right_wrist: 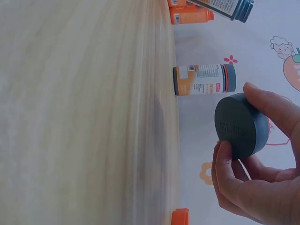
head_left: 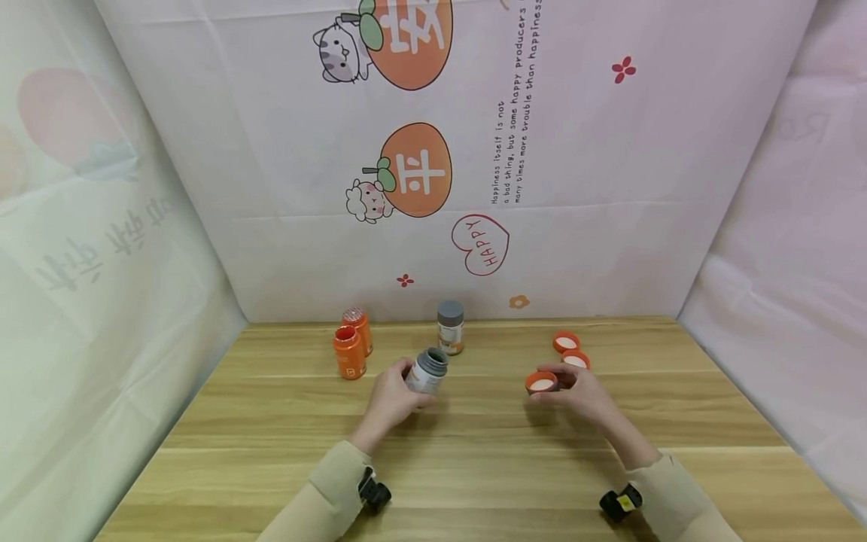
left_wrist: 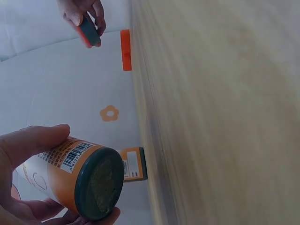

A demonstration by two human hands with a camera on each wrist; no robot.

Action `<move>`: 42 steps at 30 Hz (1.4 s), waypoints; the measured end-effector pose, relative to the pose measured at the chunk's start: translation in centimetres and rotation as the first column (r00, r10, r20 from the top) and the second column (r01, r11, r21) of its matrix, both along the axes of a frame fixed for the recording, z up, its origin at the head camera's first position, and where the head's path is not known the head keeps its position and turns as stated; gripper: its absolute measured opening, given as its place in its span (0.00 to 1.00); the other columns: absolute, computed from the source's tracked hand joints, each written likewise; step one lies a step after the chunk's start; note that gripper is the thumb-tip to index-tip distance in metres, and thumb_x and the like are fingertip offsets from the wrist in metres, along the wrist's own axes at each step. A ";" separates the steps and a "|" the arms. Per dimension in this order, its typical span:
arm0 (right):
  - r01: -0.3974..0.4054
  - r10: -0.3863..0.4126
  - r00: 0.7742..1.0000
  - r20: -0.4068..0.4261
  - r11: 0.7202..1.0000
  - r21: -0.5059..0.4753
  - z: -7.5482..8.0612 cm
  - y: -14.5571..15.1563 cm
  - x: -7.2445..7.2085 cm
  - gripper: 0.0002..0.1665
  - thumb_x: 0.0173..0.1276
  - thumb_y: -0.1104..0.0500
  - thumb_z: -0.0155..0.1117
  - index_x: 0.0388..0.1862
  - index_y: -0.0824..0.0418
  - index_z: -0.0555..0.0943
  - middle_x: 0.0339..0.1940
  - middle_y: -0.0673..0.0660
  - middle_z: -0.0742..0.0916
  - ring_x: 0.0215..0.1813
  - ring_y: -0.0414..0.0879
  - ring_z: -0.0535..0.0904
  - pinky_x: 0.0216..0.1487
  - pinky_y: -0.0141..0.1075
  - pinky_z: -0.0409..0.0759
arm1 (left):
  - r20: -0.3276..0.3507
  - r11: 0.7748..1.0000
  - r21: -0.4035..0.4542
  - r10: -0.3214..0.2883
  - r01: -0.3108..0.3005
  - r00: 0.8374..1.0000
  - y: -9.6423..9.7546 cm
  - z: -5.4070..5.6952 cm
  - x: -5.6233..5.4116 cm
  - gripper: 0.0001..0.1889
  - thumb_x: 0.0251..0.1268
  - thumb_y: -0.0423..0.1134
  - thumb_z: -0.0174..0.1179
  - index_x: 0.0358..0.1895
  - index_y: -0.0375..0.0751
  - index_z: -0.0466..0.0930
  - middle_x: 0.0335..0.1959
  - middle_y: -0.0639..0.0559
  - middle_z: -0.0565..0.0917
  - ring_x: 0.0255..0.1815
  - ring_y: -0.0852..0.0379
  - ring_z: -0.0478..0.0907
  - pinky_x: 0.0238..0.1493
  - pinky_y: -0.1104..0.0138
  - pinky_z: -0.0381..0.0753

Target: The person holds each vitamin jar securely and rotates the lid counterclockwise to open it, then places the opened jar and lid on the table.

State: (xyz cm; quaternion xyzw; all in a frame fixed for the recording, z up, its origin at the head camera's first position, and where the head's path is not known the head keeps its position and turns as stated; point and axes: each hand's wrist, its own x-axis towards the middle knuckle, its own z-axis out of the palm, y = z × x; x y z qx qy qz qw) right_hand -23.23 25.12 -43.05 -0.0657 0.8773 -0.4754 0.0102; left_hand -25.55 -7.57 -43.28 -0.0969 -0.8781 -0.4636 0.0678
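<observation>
My left hand (head_left: pixel 391 399) grips a lidless bottle (head_left: pixel 427 370), tilted and raised above the table, its dark grey threaded mouth facing up. In the left wrist view the thumb and fingers wrap its barcode label, and the dark green-grey base (left_wrist: pixel 99 183) shows. Between thumb and fingers, my right hand (head_left: pixel 584 393) pinches a round screw cap (head_left: pixel 542 383); an orange rim and white liner face up in the head view. Its dark grey-green top (right_wrist: pixel 236 125) shows in the right wrist view. Just behind that hand lie two orange caps (head_left: pixel 566 342), liners up.
A capped bottle with a grey lid (head_left: pixel 450 328) stands near the back edge, behind the held bottle. To its left are two uncapped orange bottles (head_left: pixel 350 354), close together. A printed white cloth (head_left: pixel 569 248) rises behind the wooden table (head_left: pixel 474 474).
</observation>
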 end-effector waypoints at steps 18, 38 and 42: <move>0.042 -0.040 0.999 -0.026 0.997 0.072 -1.1 1.1 -0.4 0.39 0.52 0.52 0.75 0.60 0.68 0.73 0.54 0.64 0.81 0.55 0.55 0.77 0.48 0.36 0.75 | 0.018 0.999 0.001 0.049 -0.049 0.999 -2.0 0.0 -0.7 0.26 0.35 0.35 0.77 0.44 0.37 0.78 0.40 0.45 0.83 0.42 0.50 0.79 0.48 0.53 0.77; 0.100 -0.091 0.994 -0.062 0.982 0.162 -1.6 2.4 -0.9 0.37 0.51 0.54 0.76 0.57 0.70 0.75 0.50 0.68 0.82 0.51 0.58 0.79 0.46 0.45 0.78 | -0.023 0.995 -0.019 0.100 -0.100 0.995 -4.3 -0.4 -1.2 0.26 0.32 0.33 0.77 0.43 0.35 0.81 0.40 0.43 0.85 0.42 0.48 0.80 0.48 0.52 0.78; 0.110 -0.098 0.993 -0.073 0.977 0.181 -1.7 2.6 -1.1 0.37 0.51 0.54 0.76 0.57 0.70 0.75 0.51 0.69 0.82 0.52 0.58 0.78 0.48 0.45 0.77 | -0.022 0.995 -0.001 0.097 -0.097 0.995 -4.7 -0.4 -1.1 0.26 0.32 0.31 0.77 0.44 0.35 0.80 0.40 0.42 0.85 0.43 0.47 0.80 0.49 0.52 0.78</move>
